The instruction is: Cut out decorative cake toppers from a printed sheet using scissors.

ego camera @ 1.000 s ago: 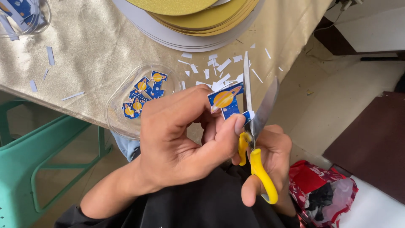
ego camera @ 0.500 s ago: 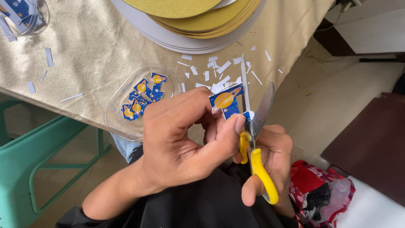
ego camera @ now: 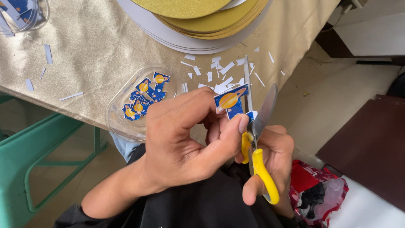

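Observation:
My left hand [ego camera: 185, 143] pinches a small blue paper cutout with an orange planet [ego camera: 230, 101] between thumb and fingers. My right hand [ego camera: 272, 160] grips yellow-handled scissors [ego camera: 257, 139], whose blades stand apart around the cutout's lower right edge. A clear plastic dish [ego camera: 122, 126] at the table edge, left of my hands, holds several matching blue and orange cutouts [ego camera: 143, 97].
White paper scraps [ego camera: 219, 71] lie scattered on the gold tablecloth [ego camera: 93, 46]. A stack of round gold boards [ego camera: 202, 21] sits at the back. A clear container [ego camera: 21, 17] is at top left. A green chair [ego camera: 29, 160] stands at left, a red bag [ego camera: 316, 190] on the floor at right.
Both hands hold almost the same pose. The scissor blades and the cutout have shifted only slightly.

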